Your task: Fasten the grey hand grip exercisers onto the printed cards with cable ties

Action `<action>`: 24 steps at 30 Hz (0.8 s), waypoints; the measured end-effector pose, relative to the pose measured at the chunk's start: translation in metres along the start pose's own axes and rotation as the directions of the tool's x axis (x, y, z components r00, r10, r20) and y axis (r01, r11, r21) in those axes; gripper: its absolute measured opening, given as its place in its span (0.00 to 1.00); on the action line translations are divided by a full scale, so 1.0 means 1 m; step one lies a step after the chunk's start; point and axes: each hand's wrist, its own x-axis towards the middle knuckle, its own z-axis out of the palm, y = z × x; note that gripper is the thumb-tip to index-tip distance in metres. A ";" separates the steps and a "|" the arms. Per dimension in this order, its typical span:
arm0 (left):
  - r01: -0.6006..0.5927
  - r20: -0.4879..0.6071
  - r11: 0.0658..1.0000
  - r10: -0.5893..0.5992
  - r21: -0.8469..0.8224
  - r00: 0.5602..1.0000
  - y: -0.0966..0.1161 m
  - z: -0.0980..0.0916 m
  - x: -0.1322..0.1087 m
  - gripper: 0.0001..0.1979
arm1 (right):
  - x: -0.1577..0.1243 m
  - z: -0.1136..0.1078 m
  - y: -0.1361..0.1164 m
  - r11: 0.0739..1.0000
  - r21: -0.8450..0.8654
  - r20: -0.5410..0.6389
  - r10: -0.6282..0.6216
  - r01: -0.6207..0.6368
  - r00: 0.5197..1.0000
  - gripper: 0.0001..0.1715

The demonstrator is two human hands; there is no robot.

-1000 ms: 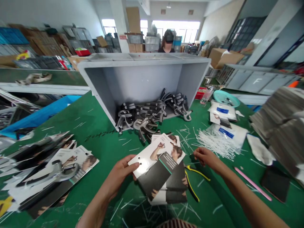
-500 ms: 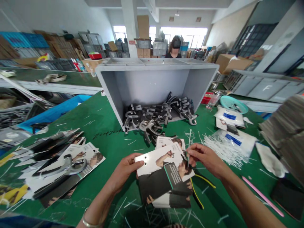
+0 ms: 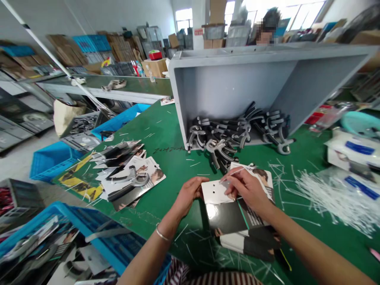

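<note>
My left hand (image 3: 188, 194) grips the left edge of a printed backing card (image 3: 219, 215), with its fingers partly hidden behind it. Two small holes show near that edge. Over the card, my right hand (image 3: 249, 189) is closed on a thin white cable tie (image 3: 236, 172), its tip hard to make out. More cards (image 3: 257, 243) lie beneath. To the left, a hand gripper (image 3: 133, 182) with grey and black handles rests on a fanned stack of cards (image 3: 154, 174). Several more hand grippers (image 3: 219, 148) spill from the grey crate (image 3: 231, 85) lying on its side.
Loose cable ties (image 3: 323, 194) lie heaped at right, beside plastic bags (image 3: 360, 158) and a turquoise dish (image 3: 359, 122). A blue crate (image 3: 97, 233) with carded hand grippers stands lower left. Yellow-handled pliers (image 3: 285, 259) are partly covered by cards. A person (image 3: 267, 27) is behind the grey crate.
My view has turned left, bringing the lower blue crate into sight. My right hand has moved with the cable tie from the card's right edge toward its holes at left.
</note>
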 end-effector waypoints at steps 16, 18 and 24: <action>-0.068 0.021 0.998 0.068 -0.010 0.997 -0.031 0.004 0.007 0.15 | 0.008 0.001 0.001 0.939 -0.322 0.170 -0.069 0.122 0.983 0.11; -0.077 0.037 0.996 0.076 0.040 0.996 -0.030 0.002 0.009 0.14 | 0.008 0.001 0.000 0.935 -0.327 0.173 -0.083 0.137 0.981 0.11; -0.138 -0.020 0.983 0.141 0.117 0.990 -0.030 0.005 0.010 0.09 | 0.004 -0.001 0.000 0.997 -0.069 0.125 0.030 -0.022 0.992 0.13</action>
